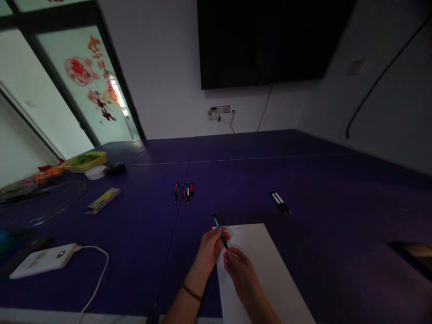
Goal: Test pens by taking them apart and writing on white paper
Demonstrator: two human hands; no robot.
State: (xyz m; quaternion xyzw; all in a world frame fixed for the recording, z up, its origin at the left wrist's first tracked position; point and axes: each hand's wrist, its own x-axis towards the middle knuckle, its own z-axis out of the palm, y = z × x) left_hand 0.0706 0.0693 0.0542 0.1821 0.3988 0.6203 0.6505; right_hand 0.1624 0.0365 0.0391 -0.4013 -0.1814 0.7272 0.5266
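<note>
Pen (223, 239) (light, stiff, probably smooth; best held mid-barrel) is pinched in left hand (209, 245) and, apparently, by right hand (239, 269) lower down, above paper (266, 261).

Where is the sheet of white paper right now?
In the head view, the white paper lies low, right of centre, on the purple table, partly hidden by the right hand; two pens lie beyond its far-right corner.
</note>
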